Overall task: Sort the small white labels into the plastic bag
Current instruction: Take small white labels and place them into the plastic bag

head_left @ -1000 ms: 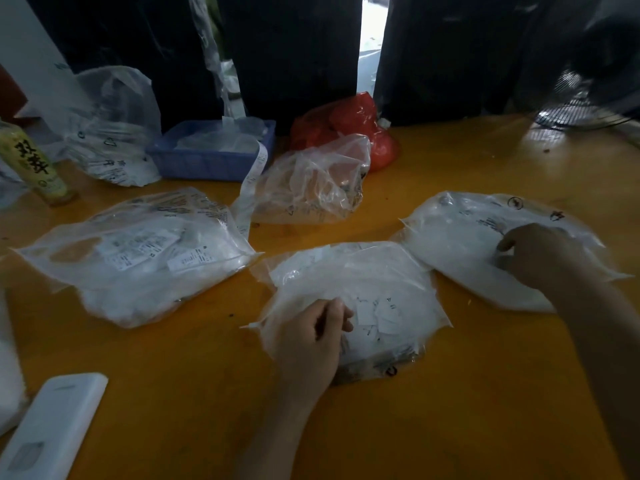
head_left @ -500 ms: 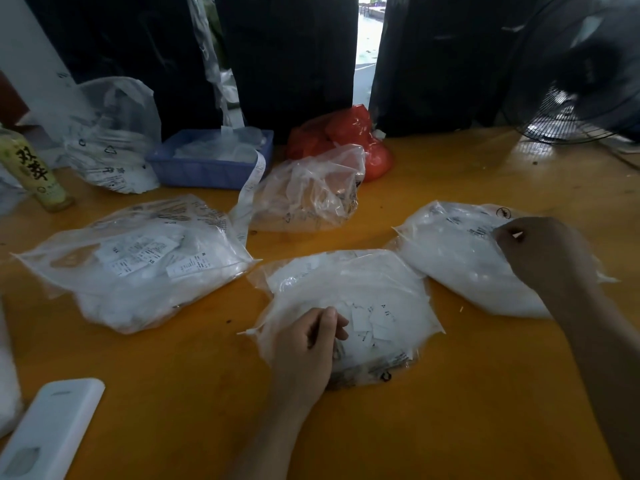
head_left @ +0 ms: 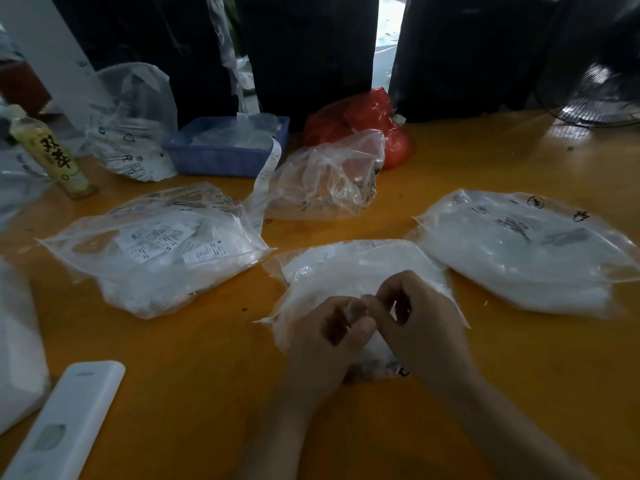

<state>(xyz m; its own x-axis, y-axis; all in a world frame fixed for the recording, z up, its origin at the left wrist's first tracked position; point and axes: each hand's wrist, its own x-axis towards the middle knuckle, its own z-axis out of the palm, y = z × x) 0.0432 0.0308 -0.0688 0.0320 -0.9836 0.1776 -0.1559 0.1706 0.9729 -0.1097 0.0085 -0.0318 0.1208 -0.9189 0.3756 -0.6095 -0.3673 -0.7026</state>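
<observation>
pinching together over the middle plastic bag (head_left: 349,271) near the worktop's (head_left: 207,358) front edge, left hand (head_left: 329,337) and right hand (head_left: 420,327) grip a small white label (head_left: 355,311), probably readying it for bagging.

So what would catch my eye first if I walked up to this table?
Probably the two hands, left hand and right hand, meeting fingertip to fingertip over the middle bag of white labels on the orange table. Then the red bag at the back, the brightest thing among clear plastic.
</observation>
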